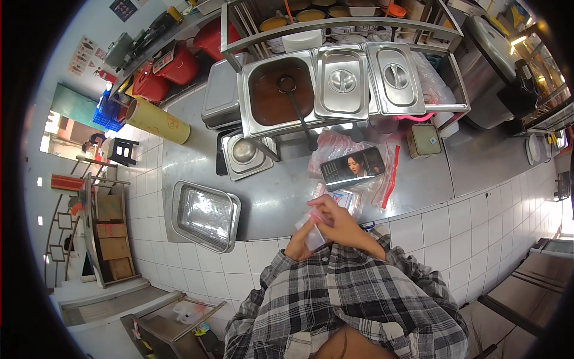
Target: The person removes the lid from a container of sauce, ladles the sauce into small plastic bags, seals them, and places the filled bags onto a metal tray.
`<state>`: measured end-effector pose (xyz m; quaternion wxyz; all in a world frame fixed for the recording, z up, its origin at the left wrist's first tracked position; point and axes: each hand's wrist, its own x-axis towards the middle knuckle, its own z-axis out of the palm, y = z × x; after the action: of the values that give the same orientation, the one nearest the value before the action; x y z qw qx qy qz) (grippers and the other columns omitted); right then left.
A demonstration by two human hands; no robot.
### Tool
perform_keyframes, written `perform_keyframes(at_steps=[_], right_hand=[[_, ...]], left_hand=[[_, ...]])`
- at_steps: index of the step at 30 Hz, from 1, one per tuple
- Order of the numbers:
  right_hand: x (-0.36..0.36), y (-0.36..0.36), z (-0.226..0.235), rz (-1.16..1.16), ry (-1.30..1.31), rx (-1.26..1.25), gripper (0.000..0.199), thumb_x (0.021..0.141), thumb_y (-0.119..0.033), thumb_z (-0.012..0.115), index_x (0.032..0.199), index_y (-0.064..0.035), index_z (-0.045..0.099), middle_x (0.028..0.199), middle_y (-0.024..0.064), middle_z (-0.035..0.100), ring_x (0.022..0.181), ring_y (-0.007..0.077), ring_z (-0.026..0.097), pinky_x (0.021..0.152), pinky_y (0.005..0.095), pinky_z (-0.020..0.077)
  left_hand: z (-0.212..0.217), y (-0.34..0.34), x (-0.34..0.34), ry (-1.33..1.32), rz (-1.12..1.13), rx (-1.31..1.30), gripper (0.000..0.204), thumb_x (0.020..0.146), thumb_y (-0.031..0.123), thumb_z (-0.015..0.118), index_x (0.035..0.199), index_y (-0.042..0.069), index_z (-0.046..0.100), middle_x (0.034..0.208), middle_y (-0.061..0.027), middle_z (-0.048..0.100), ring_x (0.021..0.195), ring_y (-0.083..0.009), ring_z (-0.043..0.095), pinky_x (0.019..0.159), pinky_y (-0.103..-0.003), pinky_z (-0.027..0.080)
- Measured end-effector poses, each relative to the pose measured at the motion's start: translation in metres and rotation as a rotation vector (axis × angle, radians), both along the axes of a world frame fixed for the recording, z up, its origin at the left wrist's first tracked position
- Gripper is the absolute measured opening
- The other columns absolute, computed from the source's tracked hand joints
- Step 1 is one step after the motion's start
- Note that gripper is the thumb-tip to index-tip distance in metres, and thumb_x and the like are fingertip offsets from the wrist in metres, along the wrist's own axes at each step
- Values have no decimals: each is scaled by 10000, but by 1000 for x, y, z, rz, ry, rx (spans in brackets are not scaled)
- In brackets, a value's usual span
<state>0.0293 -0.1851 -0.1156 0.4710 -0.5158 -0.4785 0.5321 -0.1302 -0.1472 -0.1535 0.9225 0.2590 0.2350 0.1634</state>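
Observation:
My left hand (pixel 298 242) and my right hand (pixel 343 227) meet in front of my chest, at the near edge of the steel counter. Between them is a small clear plastic bag (pixel 315 238) with a pink edge at its top. My left fingers wrap its side, while the right fingers pinch at the pink edge. What the bag contains, if anything, I cannot make out. Just beyond my hands, a phone (pixel 353 168) playing a video lies on a pile of clear plastic bags (pixel 335 143), some with a red strip.
A steel pan of brown sauce (pixel 263 96) with a ladle (pixel 291 93) sits at the back, beside two lidded pans (pixel 342 84). An empty steel tray (pixel 205 216) lies at the counter's left front. A square tin (pixel 424 141) stands right of the phone.

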Motion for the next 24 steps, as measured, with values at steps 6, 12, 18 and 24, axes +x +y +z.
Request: perform_keyframes(at_steps=[6,12,18,24], right_hand=[[-9,10,1,2,-203,59,411,873,-21,567,1257,-64,428,1028,165,604,930,215,629,822,314,475],[-10,17,-4,-106,-150,-34,435,834,-10,621,1225,-47,433,871,145,631,782,216,661,673,317,524],[-14,16,-18,-106,-154,-67,382,846,-18,631,1194,-37,476,821,128,679,753,221,686,694,315,565],[-32,20,-18,-357,-222,116,256,855,-53,634,1097,-33,553,810,124,692,668,195,674,617,277,530]], left_hand=[[13,8,3,197,199,-55,564,998,384,399,1423,31,284,1330,-139,456,1248,-252,472,1022,-413,420],[6,11,-3,130,315,23,525,990,312,454,1394,0,330,1316,-157,475,1206,-257,505,965,-404,473],[1,14,-7,341,347,106,343,936,204,592,1177,-37,547,1133,-122,597,1003,-207,614,842,-338,540],[1,37,-49,484,418,276,247,915,205,625,1047,0,592,923,-64,643,783,-142,628,606,-271,524]])
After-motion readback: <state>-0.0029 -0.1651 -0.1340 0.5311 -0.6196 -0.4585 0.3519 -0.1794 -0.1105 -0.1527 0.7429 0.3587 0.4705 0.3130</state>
